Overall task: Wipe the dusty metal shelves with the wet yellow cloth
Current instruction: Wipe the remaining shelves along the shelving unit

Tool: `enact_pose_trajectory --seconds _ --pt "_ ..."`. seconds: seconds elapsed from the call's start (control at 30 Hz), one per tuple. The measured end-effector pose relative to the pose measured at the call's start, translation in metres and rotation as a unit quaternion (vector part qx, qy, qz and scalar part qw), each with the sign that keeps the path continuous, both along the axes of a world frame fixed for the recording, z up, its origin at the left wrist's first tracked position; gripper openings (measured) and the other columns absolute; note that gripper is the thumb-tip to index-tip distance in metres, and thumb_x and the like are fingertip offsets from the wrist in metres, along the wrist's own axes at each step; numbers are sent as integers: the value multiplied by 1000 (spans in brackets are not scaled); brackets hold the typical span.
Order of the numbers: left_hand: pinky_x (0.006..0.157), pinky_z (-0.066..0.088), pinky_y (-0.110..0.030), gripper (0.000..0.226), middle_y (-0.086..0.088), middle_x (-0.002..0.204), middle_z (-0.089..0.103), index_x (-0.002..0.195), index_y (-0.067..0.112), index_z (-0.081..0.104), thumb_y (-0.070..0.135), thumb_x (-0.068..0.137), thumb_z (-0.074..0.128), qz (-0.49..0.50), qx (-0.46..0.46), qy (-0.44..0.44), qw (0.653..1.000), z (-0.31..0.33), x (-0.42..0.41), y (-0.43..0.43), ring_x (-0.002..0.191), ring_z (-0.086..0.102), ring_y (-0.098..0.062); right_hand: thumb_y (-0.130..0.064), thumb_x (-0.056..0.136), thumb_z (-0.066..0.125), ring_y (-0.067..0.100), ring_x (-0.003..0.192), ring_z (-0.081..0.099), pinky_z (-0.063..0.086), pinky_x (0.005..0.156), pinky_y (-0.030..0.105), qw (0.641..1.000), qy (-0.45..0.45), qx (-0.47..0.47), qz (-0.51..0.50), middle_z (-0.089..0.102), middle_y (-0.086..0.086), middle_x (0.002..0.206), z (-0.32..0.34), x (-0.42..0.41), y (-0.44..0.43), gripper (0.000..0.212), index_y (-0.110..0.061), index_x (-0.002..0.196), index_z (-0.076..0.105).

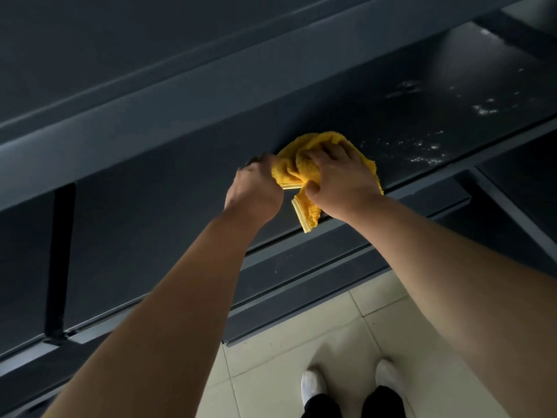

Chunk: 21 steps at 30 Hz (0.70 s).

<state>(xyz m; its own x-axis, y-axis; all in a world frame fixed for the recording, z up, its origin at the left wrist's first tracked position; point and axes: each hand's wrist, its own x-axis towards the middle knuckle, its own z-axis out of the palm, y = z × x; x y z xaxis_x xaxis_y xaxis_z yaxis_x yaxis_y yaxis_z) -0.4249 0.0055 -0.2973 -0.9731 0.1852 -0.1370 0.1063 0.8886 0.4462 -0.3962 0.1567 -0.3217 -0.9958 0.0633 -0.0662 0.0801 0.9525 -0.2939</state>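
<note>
Nearest: two bare forearms, reaching up. Next: left hand (254,188) clenched on one end of yellow cloth (294,167), right hand (337,173) grasping its bunched middle, at front lip of metal shelf (391,110). Judged partway: pale specks (422,152) left to the right. Fingertips hidden; upper shelves too dark to assess.

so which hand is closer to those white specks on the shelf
Right. The right hand, gripping the yellow cloth, sits just left of the white specks; the left hand grips the cloth's far end, further left.
</note>
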Motion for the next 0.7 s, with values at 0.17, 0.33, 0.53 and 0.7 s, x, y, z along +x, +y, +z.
enact_pose_trajectory --seconds 0.17,0.33,0.53,0.7 --pt "97 44 -45 43 -9 138 47 139 18 43 31 97 46 -32 -77 -25 996 -3 8 30 127 41 -31 -44 89 52 33 143 21 24 117 45 1000 1 -3 -17 29 6 153 -2 4 44 62 -31 146 31" --pt "104 37 -55 73 -14 148 31 145 12 31 61 92 42 -11 -189 -76 979 -1 12 60 135 29 -37 -43 88 53 33 141 26 25 116 45 1000 5 -10 -21 35 6 149 1 14 92 61 -30 144 34" --pt "109 31 -57 84 -17 154 20 149 7 19 62 90 45 54 -207 -105 971 -2 15 90 142 18 -37 -41 90 53 32 143 21 23 117 44 999 -7 -20 -27 32 6 151 7 24 154 61 -31 146 32" --pt "112 27 -55 81 -15 157 17 149 8 22 61 91 44 69 -209 -101 970 -4 19 91 145 15 -34 -38 91 53 33 142 22 22 118 42 999 -19 -29 -29 32 9 150 12 28 180 59 -33 146 32"
